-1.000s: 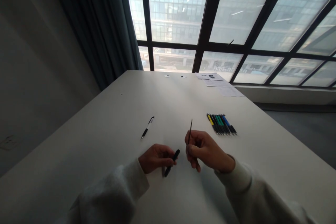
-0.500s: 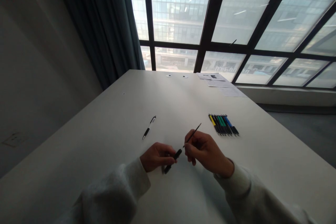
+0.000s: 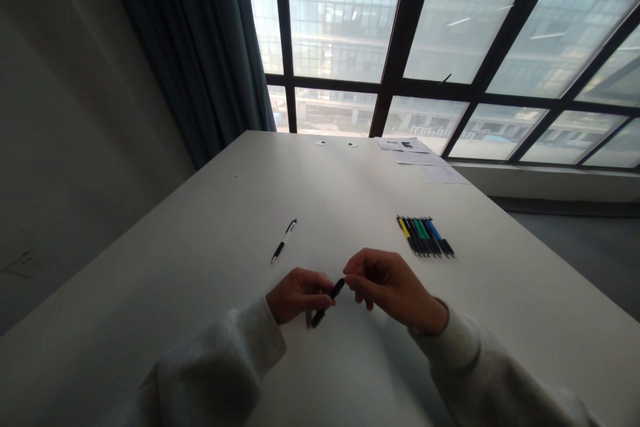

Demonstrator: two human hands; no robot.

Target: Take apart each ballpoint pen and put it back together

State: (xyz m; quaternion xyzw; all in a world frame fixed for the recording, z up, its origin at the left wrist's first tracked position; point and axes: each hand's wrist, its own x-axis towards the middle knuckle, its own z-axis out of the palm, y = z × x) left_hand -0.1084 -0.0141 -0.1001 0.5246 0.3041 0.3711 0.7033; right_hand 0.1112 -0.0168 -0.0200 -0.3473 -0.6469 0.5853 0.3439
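Note:
My left hand (image 3: 301,295) is closed around a black pen barrel (image 3: 337,289), which slants up to the right just above the table. Its dark lower end shows below my fingers. My right hand (image 3: 385,283) is closed in a pinch, the thumb and forefinger tips right at the upper end of the barrel. Whatever lies between those fingertips is hidden; the thin dark pen refill is no longer visible. Beyond my left hand a white and black pen (image 3: 284,241) lies by itself on the table.
A row of pens (image 3: 425,237) with yellow, green, blue and black parts lies side by side to the right on the white table (image 3: 200,240). Papers (image 3: 407,147) and two small white pieces (image 3: 353,144) are at the far edge, near the window. A dark curtain (image 3: 200,47) hangs at the left.
My right hand has moved slightly left to the upper end of the barrel. The refill that stuck up from its fingers has gone out of sight. My left hand keeps its hold.

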